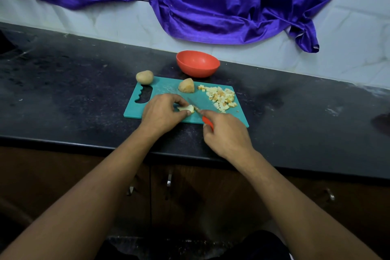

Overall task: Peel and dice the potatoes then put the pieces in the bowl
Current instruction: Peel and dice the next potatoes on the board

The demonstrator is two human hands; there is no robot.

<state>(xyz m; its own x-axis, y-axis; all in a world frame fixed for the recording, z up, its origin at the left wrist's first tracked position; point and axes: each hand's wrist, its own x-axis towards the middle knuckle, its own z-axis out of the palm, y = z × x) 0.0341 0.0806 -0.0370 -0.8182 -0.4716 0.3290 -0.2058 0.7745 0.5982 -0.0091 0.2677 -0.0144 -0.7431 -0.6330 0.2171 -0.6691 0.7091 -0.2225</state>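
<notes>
On the teal cutting board point(168, 86) my left hand point(162, 110) pinches a small pale potato piece point(186, 108) between fingers and thumb. My right hand point(225, 135) grips a knife point(202, 115) by its red handle, its blade lying against that piece. A peeled potato half point(186, 85) sits at the board's far side. A heap of diced potato pieces point(222, 98) lies on the board's right part. A whole unpeeled potato point(144, 77) rests at the board's far left corner. An orange bowl point(197, 63) stands behind the board, nothing visible in it.
The board lies on a dark stone counter point(73, 91) with its front edge close to my arms. A white tiled wall point(337, 48) rises behind, draped with purple cloth point(211, 6). Cupboard doors with metal handles point(168, 181) are below the counter.
</notes>
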